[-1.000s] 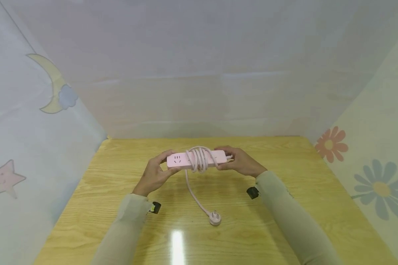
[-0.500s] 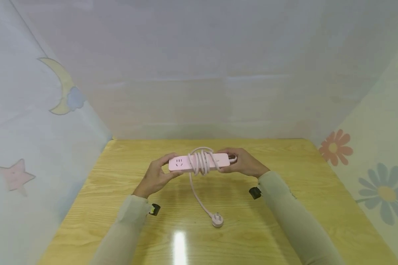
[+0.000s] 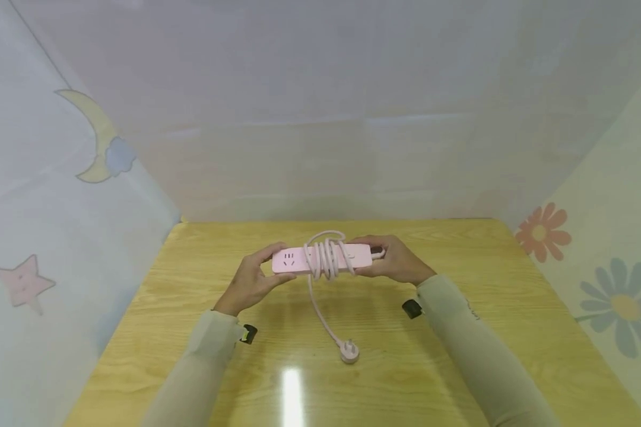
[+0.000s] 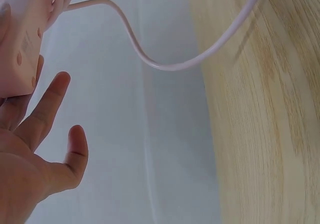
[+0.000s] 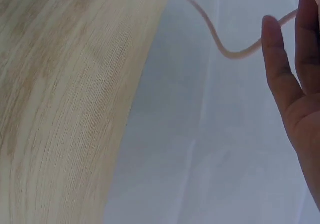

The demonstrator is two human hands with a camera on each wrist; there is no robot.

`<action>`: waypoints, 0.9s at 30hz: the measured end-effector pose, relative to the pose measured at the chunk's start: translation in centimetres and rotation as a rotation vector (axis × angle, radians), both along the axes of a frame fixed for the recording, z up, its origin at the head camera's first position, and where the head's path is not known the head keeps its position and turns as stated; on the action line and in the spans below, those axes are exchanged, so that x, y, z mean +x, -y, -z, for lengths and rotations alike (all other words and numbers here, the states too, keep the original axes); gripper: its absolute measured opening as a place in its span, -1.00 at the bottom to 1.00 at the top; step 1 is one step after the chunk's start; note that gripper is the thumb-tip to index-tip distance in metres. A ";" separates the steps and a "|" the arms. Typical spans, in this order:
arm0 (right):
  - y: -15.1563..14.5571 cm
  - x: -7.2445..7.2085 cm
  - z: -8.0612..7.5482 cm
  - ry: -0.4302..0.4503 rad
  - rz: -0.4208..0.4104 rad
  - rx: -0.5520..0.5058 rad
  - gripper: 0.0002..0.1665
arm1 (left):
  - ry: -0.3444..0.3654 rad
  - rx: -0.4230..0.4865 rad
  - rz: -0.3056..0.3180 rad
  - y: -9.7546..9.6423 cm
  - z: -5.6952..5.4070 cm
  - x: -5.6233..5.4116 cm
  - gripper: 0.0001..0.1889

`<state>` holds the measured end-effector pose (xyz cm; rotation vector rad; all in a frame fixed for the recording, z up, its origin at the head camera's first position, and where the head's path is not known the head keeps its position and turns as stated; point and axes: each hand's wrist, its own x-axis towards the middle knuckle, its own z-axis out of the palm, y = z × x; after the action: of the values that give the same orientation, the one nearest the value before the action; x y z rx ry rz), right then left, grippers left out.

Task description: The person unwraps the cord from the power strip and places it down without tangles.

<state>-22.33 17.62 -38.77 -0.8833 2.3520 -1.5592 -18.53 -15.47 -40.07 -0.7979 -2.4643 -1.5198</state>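
Note:
A pink power strip (image 3: 288, 260) is held level above the table, its cord (image 3: 327, 258) wound several times round the middle. My left hand (image 3: 250, 281) grips its left end, thumb on the near side and fingers on the far side. At the other end my right hand (image 3: 396, 261) holds the strip where a loop of cord comes out. The cord's free end hangs down to the three-pin plug (image 3: 349, 351), whose prongs point up. In the left wrist view the underside of the strip (image 4: 22, 49) shows, with two fingers of the left hand (image 4: 35, 149) away from it.
The yellow wood table (image 3: 192, 379) spreads beneath both hands. A pale cloth wall (image 3: 326, 160) stands along its far edge. Cloths with a moon and star on the left and flowers (image 3: 538, 232) on the right flank it.
Both hands keep their hold on the power strip. The whole view has shifted slightly, and the strip sits a little further right in it. The cord loop behind the strip stands out more.

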 end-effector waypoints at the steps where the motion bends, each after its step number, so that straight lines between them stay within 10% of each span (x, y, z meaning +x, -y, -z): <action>1: 0.0 0.0 0.0 -0.016 0.006 0.004 -0.37 | -0.004 -0.008 -0.009 -0.1 0.0 0.0 -0.44; 27: -1.5 0.7 0.3 -0.071 0.041 -0.024 -0.34 | 0.115 -0.090 0.036 -1.1 1.2 -2.3 -0.35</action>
<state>-21.68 19.15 -39.10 -0.9156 2.4198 -1.6004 -20.80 -14.41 -41.29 -0.7950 -2.6321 -1.5170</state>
